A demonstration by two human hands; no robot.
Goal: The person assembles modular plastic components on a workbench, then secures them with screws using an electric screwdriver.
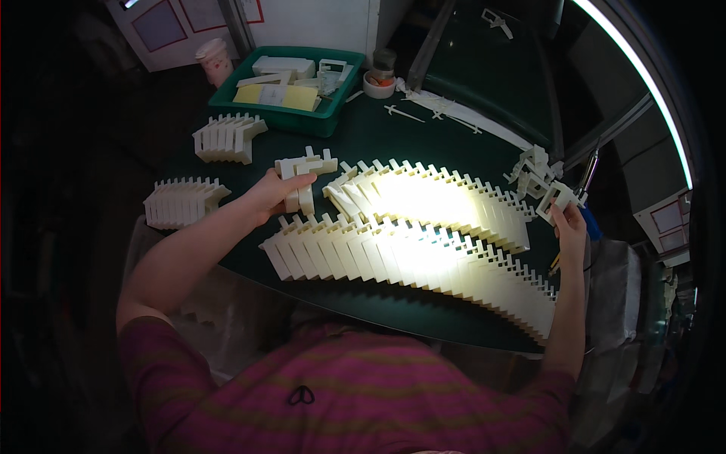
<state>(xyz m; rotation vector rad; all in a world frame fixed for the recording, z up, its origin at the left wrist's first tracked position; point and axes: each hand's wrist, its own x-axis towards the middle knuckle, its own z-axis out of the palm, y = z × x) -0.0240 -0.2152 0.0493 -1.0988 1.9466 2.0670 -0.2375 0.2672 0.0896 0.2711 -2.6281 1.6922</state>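
Observation:
My left hand (271, 194) is closed around a few white plastic parts (299, 198) left of the middle of the dark green table. At the right, my right hand (569, 225) grips a white plastic frame (557, 203) with an opening in it, beside a small heap of similar white frames (533, 171). Between my hands lie two long rows of overlapping white plastic parts, a far row (507, 219) and a near row (310, 253), both with pegs along their upper edges. Bright light washes out the middle of both rows.
Two shorter stacks of white parts (227, 138) (180, 204) stand at the left. Behind are a green tray (325, 119) of parts, a white tape roll (378, 85) and a white cup (215, 62). A dark green conveyor belt (491, 76) runs at the back right, near a pen-like tool (589, 172).

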